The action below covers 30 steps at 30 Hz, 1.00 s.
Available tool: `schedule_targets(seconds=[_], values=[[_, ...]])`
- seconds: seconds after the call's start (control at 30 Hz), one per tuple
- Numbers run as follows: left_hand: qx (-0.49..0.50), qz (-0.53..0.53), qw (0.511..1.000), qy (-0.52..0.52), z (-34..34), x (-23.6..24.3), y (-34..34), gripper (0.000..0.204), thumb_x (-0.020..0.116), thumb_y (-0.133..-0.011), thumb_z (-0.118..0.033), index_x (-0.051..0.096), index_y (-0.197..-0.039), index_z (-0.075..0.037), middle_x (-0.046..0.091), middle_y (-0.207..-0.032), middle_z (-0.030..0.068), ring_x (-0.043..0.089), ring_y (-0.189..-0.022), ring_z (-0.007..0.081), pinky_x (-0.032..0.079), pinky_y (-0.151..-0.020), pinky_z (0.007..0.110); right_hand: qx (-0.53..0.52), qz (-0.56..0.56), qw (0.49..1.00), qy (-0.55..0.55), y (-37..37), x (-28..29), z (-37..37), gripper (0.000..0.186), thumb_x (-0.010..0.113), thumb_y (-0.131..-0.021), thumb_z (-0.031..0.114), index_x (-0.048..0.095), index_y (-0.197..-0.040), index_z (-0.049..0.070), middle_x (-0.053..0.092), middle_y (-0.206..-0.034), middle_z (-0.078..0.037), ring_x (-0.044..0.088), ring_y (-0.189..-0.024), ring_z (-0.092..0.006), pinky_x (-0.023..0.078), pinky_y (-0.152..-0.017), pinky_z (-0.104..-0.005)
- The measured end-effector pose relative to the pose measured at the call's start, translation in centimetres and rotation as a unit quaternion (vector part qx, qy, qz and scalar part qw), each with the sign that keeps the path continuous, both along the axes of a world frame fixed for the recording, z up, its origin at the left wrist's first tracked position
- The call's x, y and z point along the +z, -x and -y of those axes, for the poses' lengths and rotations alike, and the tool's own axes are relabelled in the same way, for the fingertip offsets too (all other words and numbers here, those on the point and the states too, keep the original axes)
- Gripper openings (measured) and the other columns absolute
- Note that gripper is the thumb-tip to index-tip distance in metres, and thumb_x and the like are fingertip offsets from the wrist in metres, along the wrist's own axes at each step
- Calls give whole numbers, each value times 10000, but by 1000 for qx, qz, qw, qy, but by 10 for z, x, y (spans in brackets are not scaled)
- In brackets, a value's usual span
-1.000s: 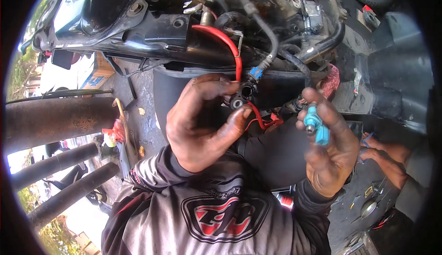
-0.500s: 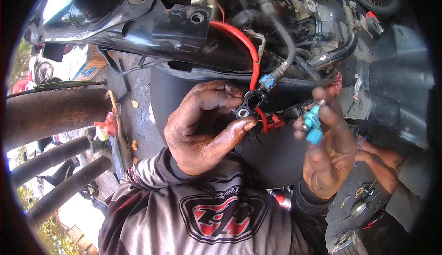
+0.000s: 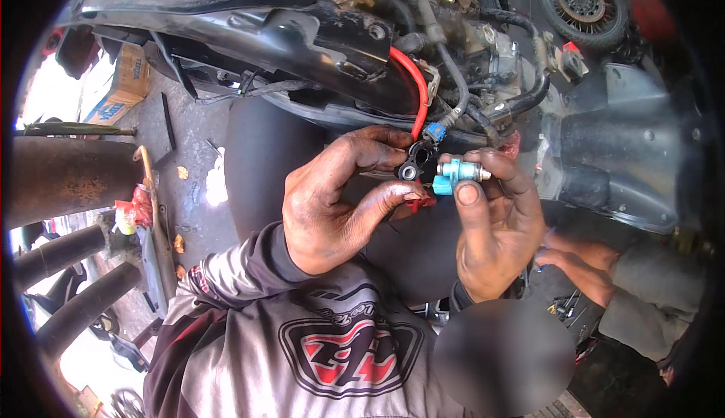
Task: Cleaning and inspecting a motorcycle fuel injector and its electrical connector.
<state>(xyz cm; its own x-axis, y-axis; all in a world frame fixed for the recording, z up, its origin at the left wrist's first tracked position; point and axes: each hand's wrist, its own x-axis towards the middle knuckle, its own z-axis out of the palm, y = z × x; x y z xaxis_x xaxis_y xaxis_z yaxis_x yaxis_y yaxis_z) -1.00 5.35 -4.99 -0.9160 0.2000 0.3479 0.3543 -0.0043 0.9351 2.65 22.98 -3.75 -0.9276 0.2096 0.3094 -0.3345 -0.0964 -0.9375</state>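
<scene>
My left hand (image 3: 332,203) pinches a black fuel-injector holder (image 3: 414,160) between thumb and fingers, its round opening facing me. A blue connector clip (image 3: 434,132) joins the holder to a grey hose (image 3: 451,67) from the motorcycle. In my right hand (image 3: 502,225), a teal fuel injector (image 3: 461,174) lies sideways between thumb and fingertips, its metal tip pointing right. The injector's left end is close beside the holder's opening; whether they touch I cannot tell. Behind the holder, a red hose (image 3: 411,78) curves down from the motorcycle frame.
Ahead are the motorcycle's black body panel (image 3: 249,37) and engine (image 3: 498,48). A spoked wheel (image 3: 585,4) lies at far right. Another person's arm (image 3: 581,263) is at right, near scattered tools (image 3: 568,308). Rusty pipes (image 3: 79,180) and a cardboard box (image 3: 121,86) are at left.
My right hand has brought the injector left, up to the holder, and turned it from tilted to nearly level. My left hand keeps its pinch on the holder. The view has shifted.
</scene>
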Motion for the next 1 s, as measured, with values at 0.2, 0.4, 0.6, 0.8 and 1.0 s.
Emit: schedule_targets(seconds=[0.2,0.4,0.6,0.8,1.0], values=[[-18,-17,1000,9,4,-2,5,302,795,-806,-3,619,-1038,77,671,-1119,201,666,-1051,243,542,-883,323,-71,-63,982,-161,5,0,7,309,716,-844,-87,627,-1139,-63,660,-1110,-199,678,-1016,-246,569,-850,-320],[-8,-73,997,4,3,-3,14,355,836,-742,-46,655,-1036,32,674,-1038,163,695,-894,253,568,-764,325,-106,-98,940,-308,6,6,9,299,776,-778,-83,698,-1058,-15,699,-1032,-161,709,-931,-255,584,-791,-334],[-23,-128,991,30,5,-2,19,435,838,-724,-51,650,-1110,24,679,-1047,169,694,-908,278,567,-770,325,-95,-98,918,-372,8,19,8,272,783,-776,-73,711,-1032,-13,706,-1011,-155,722,-909,-257,592,-768,-325],[5,-187,982,29,0,-17,22,438,839,-695,-45,662,-1086,42,688,-1022,197,704,-867,298,576,-732,340,-98,-94,876,-463,5,33,10,270,794,-774,-60,702,-1023,-11,705,-988,-159,725,-894,-256,596,-747,-319],[21,-282,958,38,-5,-28,27,400,834,-656,-25,674,-1007,82,686,-972,222,702,-846,322,580,-720,357,-96,-85,854,-504,5,39,9,280,808,-758,-51,696,-1009,2,703,-954,-147,726,-854,-255,590,-718,-321]])
